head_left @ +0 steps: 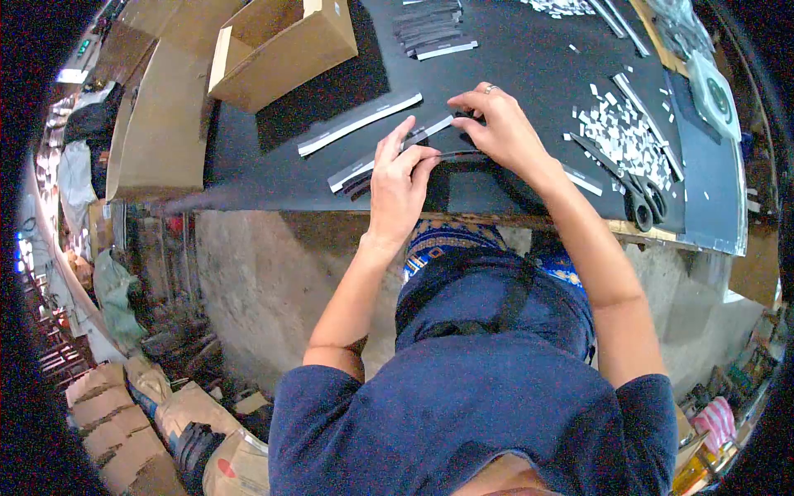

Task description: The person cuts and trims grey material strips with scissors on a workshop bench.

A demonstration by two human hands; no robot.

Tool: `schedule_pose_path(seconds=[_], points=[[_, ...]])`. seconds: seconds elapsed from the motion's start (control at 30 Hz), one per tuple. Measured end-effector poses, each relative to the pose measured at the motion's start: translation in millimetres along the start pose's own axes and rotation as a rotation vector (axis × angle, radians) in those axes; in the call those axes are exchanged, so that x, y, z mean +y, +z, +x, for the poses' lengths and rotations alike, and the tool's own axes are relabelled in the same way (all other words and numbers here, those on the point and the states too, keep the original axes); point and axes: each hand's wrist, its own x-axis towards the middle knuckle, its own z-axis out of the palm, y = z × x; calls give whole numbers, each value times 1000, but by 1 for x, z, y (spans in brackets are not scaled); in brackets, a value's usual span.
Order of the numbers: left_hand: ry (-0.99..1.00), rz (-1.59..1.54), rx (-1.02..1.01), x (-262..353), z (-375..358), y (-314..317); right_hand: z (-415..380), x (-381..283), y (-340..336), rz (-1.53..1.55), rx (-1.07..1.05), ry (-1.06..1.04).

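Observation:
My left hand (399,183) rests low over the black table, its thumb and index finger pinched on a thin dark strip (460,155). Its other fingers reach across a black strip with a white edge (356,172). The thumb and index finger of my right hand (504,128) close at the far end of that white-edged strip; the exact contact is partly hidden. Beyond my left hand lies another white-edged strip (361,126). A further white-edged strip (584,180) shows under my right forearm.
An open cardboard box (285,62) stands at the back left. Bundled dark strips (428,25) lie at the back. At right are a heap of small white pieces (622,136), black scissors (635,194) and a clear plastic container (713,95). The table's front edge (281,210) runs near my waist.

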Motion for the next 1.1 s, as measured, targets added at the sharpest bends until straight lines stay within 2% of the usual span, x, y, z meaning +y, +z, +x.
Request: schedule_pose_path(seconds=[0.17, 0.37, 0.7, 0.77, 1.1], points=[[-72, -60, -43, -2, -2, 1, 4, -7, 2, -141, -16, 15], [-39, -21, -40, -3, -2, 2, 5, -9, 6, -206, -12, 29], [-39, -14, -21, -1, -2, 3, 4, -10, 7, -203, 2, 37], [18, 69, 4, 0, -2, 2, 4, -10, 6, -205, 2, 46], [-22, 25, 0, -3, -6, 6, -1, -16, 9, -216, 12, 52]])
